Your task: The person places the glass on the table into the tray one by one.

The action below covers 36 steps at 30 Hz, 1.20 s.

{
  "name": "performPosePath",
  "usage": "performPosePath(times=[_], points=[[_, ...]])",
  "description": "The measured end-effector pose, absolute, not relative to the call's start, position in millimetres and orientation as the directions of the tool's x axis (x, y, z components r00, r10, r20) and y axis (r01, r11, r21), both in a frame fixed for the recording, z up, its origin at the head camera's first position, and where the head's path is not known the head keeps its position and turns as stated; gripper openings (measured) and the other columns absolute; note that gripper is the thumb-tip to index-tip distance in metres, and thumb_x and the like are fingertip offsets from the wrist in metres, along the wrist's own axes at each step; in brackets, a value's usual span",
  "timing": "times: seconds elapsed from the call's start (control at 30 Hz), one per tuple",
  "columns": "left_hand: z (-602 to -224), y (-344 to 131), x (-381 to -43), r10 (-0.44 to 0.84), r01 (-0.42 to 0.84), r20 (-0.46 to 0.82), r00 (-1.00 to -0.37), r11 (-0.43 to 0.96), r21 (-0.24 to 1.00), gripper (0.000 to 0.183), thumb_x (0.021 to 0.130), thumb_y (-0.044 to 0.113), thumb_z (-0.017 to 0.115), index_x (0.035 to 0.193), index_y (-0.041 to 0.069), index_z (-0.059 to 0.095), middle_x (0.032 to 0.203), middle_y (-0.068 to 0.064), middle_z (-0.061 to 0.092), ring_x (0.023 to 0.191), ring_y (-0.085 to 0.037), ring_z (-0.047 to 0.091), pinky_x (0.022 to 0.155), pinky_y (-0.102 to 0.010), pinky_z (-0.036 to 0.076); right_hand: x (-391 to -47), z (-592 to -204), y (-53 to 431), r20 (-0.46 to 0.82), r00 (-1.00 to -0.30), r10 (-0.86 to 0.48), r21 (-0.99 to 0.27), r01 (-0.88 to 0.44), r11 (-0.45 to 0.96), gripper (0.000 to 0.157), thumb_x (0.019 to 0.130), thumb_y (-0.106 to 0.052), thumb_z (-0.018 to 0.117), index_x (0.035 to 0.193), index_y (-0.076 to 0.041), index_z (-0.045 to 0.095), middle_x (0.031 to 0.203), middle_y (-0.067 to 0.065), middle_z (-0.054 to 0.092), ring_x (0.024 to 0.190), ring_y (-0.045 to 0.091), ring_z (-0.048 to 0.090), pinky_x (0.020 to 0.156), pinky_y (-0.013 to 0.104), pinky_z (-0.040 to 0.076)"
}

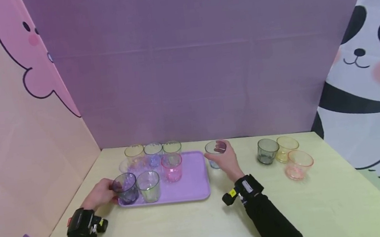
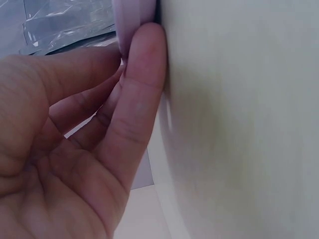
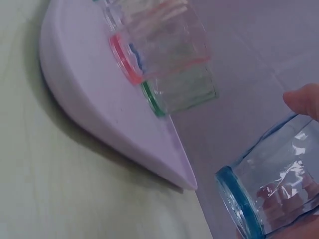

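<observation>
At the near left corner of the purple tray (image 1: 191,188), my left hand (image 1: 99,193) pinches the rim. The left wrist view shows the thumb and a finger on the tray's edge (image 2: 133,20), close to the tabletop. A smoky dark glass (image 1: 127,190) stands on the tray beside those fingers and partly overlaps them. My right hand (image 1: 229,161) grips a blue-tinted glass (image 1: 213,159), just right of the tray. In the right wrist view this glass (image 3: 271,174) is tilted, with a thick blue base.
More tumblers stand on the tray: a greenish one (image 1: 149,187), a pink one (image 1: 172,169), and yellow (image 1: 134,153), blue (image 1: 153,154) and green (image 1: 172,148) ones at the back. Farther right are grey (image 1: 267,152), yellow (image 1: 287,146) and pink (image 1: 297,167) glasses.
</observation>
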<state>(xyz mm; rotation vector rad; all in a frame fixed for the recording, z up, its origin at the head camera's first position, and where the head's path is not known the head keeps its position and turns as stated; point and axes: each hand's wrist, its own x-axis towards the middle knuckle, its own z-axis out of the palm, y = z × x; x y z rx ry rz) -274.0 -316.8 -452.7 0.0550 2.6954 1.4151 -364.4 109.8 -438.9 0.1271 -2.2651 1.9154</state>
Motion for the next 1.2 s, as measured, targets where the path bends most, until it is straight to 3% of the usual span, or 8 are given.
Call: performPosePath(times=[0.4,0.77,0.93,1.2], points=[[-449.8,-315.2,-274.1,0.061,-0.025,-0.074,-0.995,0.578,0.816,0.029,0.080,-0.014,0.052,0.107,-0.019,0.060,0.092,-0.021,0.067,0.071,-0.021,0.067,0.063,-0.035,0.061,-342.3,-430.7,84.8,0.184,-0.978,-0.100,-0.974,-0.194,0.113,0.082,0.074,-0.021,0.085,0.141,-0.007,0.040,0.134,0.021,0.055,0.126,0.037,0.053,0.104,0.043,0.050],[-452.1,-315.9,-274.8,0.061,-0.021,-0.070,-0.996,0.591,0.807,0.028,0.080,-0.014,0.051,0.106,-0.018,0.060,0.093,-0.021,0.067,0.071,-0.021,0.066,0.064,-0.036,0.061,-324.3,-430.4,69.3,0.143,-0.963,-0.230,-0.932,-0.210,0.297,0.086,0.067,-0.037,0.088,0.139,-0.016,0.047,0.134,0.011,0.057,0.123,0.030,0.054,0.106,0.052,0.045],[-451.6,-316.8,-275.3,0.062,-0.014,-0.063,-0.996,0.599,0.801,0.028,0.078,-0.014,0.051,0.104,-0.018,0.061,0.090,-0.020,0.068,0.070,-0.021,0.066,0.063,-0.036,0.061,-319.8,-432.3,66.1,0.129,-0.929,-0.346,-0.929,-0.236,0.287,0.078,0.071,-0.035,0.086,0.137,-0.018,0.048,0.126,0.011,0.061,0.115,0.027,0.059,0.098,0.045,0.052],[-450.5,-316.1,-274.9,0.071,-0.015,-0.070,-0.995,0.585,0.811,0.028,0.079,-0.015,0.052,0.105,-0.019,0.061,0.091,-0.020,0.068,0.071,-0.022,0.067,0.064,-0.037,0.062,-313.9,-441.0,57.8,0.120,-0.920,-0.374,-0.934,-0.232,0.270,0.076,0.074,-0.037,0.084,0.135,-0.011,0.047,0.122,0.011,0.064,0.112,0.025,0.063,0.091,0.035,0.057]])
